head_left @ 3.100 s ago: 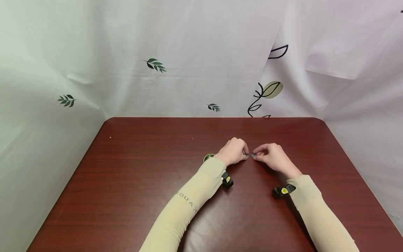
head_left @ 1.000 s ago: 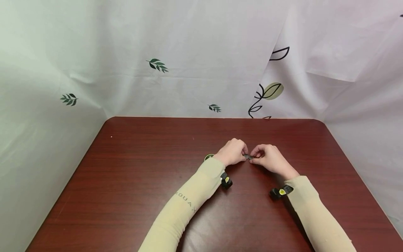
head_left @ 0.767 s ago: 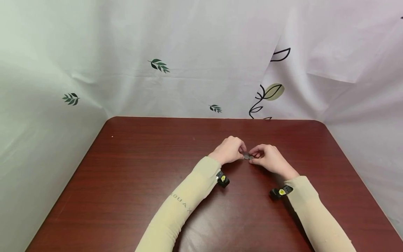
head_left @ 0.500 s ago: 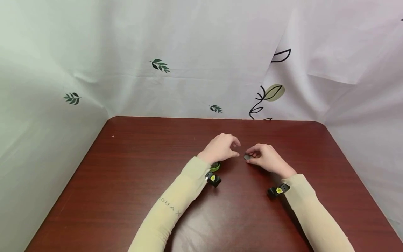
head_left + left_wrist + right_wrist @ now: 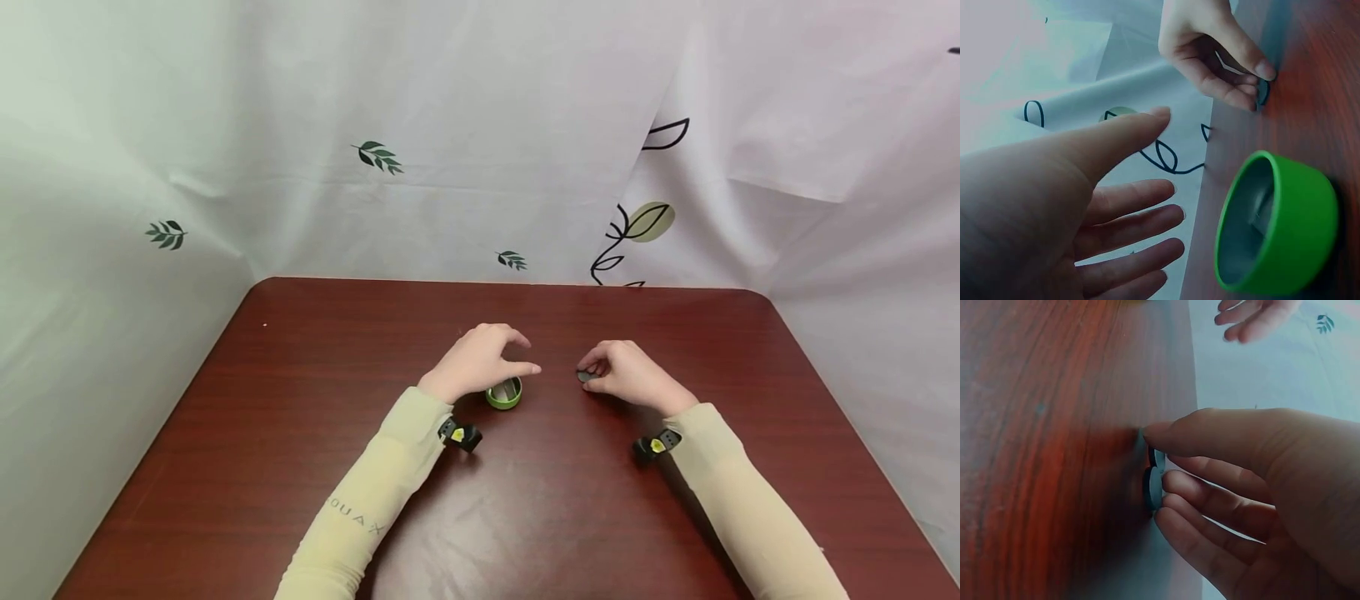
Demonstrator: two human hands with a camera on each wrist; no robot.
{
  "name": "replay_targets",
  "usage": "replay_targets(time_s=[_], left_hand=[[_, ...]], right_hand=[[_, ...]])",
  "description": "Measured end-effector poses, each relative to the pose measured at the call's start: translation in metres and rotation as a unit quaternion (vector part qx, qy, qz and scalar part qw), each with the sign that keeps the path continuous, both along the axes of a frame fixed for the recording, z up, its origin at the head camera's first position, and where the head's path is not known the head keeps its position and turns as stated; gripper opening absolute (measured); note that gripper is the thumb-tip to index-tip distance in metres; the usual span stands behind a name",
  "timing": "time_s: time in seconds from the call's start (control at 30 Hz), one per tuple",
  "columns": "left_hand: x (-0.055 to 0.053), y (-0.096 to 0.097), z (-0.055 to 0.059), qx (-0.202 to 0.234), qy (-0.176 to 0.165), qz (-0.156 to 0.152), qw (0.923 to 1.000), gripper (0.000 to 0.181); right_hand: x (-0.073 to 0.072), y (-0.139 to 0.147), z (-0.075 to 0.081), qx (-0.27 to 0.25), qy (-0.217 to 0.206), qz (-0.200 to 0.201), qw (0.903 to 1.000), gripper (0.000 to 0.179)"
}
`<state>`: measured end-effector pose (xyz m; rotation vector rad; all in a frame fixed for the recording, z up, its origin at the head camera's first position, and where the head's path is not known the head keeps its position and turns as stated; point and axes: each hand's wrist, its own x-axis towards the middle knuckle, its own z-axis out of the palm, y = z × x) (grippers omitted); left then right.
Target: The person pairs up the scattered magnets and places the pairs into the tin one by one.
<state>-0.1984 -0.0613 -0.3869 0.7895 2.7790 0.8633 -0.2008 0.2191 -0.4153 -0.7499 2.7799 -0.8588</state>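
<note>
My left hand point(image 5: 476, 358) hovers with thumb and fingers spread beside and above a small green round container point(image 5: 504, 405), holding nothing. In the left wrist view that container point(image 5: 1304, 225) is an open cup with a dark interior and grey flat pieces inside. To the right, my right hand point(image 5: 628, 372) pinches small dark grey discs point(image 5: 585, 377) at the tabletop. The right wrist view shows two such discs point(image 5: 1154, 487) edge to edge between thumb and fingertips, close to the wood.
A reddish-brown wooden table point(image 5: 300, 417) with rounded far corners lies under both hands. White leaf-printed cloth point(image 5: 450, 208) hangs behind it and along both sides. Black wrist cameras sit under the left sleeve point(image 5: 375, 458) and right sleeve point(image 5: 735, 467).
My left hand has let go of the discs, spread its fingers and moved left, uncovering the green container. The right hand keeps the discs and has shifted slightly left.
</note>
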Motion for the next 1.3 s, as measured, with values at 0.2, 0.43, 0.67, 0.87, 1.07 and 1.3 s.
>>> replay_targets(time_s=[0.2,0.43,0.67,0.87,1.07,1.3], left_hand=[[0.008,-0.014,-0.007,0.016,-0.004,0.007,0.9998,0.050],[0.015,-0.026,-0.017,0.035,-0.007,0.006,0.9993,0.054],[0.023,-0.033,-0.022,0.054,-0.016,0.008,0.9984,0.061],[0.023,-0.034,-0.029,0.067,-0.004,-0.008,0.9977,0.060],[0.020,-0.033,-0.034,0.086,-0.010,-0.015,0.9962,0.054],[0.016,-0.026,-0.036,0.089,-0.009,-0.021,0.9958,0.053]], right_hand=[[-0.004,-0.004,0.004,0.017,0.004,0.016,0.9997,0.014],[-0.007,-0.004,0.006,0.026,-0.019,0.013,0.9994,0.010],[-0.008,0.000,0.006,0.031,-0.029,0.014,0.9990,0.010],[-0.006,0.004,0.010,0.034,-0.044,0.007,0.9984,0.011],[-0.005,0.009,0.011,0.032,-0.059,0.001,0.9977,0.011],[-0.006,0.014,0.011,0.030,-0.065,-0.003,0.9974,0.012]])
